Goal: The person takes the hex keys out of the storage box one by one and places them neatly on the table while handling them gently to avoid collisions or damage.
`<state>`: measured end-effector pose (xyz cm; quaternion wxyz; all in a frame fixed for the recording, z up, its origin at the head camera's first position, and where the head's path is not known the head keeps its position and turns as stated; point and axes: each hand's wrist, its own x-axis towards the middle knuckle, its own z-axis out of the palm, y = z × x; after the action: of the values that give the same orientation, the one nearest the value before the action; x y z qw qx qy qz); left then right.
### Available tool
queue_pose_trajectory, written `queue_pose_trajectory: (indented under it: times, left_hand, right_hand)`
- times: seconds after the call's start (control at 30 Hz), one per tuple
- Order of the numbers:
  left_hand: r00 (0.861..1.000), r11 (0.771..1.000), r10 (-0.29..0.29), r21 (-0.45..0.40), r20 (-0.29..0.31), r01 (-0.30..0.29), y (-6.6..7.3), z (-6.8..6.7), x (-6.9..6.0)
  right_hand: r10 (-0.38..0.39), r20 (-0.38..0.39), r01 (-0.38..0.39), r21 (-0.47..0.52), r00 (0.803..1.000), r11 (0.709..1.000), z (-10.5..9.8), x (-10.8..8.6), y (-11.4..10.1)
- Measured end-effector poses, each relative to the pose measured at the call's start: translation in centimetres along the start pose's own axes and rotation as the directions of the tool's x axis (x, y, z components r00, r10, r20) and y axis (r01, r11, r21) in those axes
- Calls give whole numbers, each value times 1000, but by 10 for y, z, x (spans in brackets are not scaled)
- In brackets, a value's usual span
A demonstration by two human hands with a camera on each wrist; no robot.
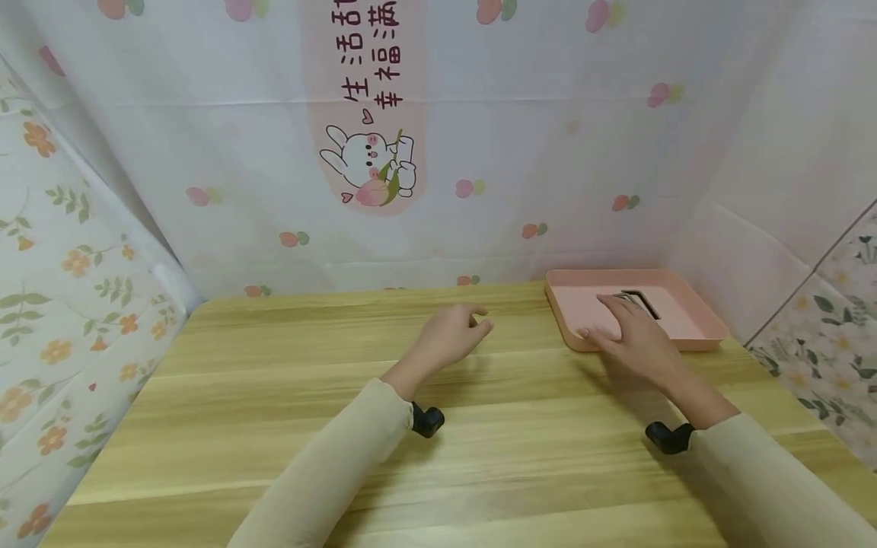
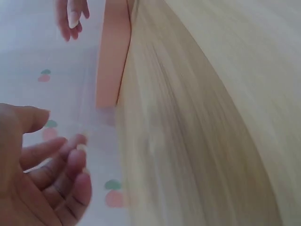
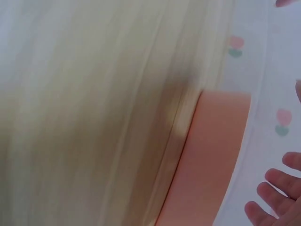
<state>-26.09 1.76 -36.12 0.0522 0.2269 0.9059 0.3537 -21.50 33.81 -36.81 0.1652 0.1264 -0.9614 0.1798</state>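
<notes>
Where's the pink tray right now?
In the head view, the pink tray sits at the far right of the table, near the patterned curtain, with the right hand above its near edge.

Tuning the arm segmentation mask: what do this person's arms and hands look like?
Left hand and right hand: bare, ungloved. Long, plain cream sleeves. A small black device juts out by each wrist. No cables or markings visible.

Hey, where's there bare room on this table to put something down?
The widest bare patch of table lies between the flowered curtain and left sleeve. Another lies between it and the right sleeve; a smaller gap separates the left hand and pink tray. It's crowded there: the right hand is over the tray, a dark-edged item inside.
</notes>
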Motion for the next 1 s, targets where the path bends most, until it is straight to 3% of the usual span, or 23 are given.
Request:
queue_pose_trajectory:
  times: [0.1,0.2,0.27,0.3,0.47,0.53,0.7,0.8,1.0]
  left_hand:
    - [1000,985,2,-170,-26,-7,2,10,10]
    - [1000,931,-20,-365,-17,13,6,23,20]
    - [999,894,-36,-447,-4,30,9,32,26]
    - [999,887,-44,-461,-2,38,11,36,27]
    - [996,894,-92,-442,-18,75,24,55,30]
    - [992,884,-123,-456,-24,98,29,62,31]
    - [979,817,-201,-557,-34,149,41,76,38]
    - [970,777,-237,-610,-55,155,44,85,45]
    - [947,696,-283,-712,-153,92,48,103,56]
  right_hand:
    - [22,-21,-22,25,1000,999,-4,0,12]
    - [65,-65,-62,39,996,997,-9,-3,26]
    - [136,-84,-133,40,987,990,-14,-6,33]
    - [175,-104,-172,36,979,984,-15,-7,37]
    - [389,-156,-380,84,908,921,-24,-12,54]
    - [442,-149,-426,125,885,896,-27,-13,62]
    - [526,-90,-501,204,846,841,-37,-18,78]
    - [585,-30,-562,244,810,791,-41,-21,85]
    - [698,81,-681,326,711,656,-46,-28,100]
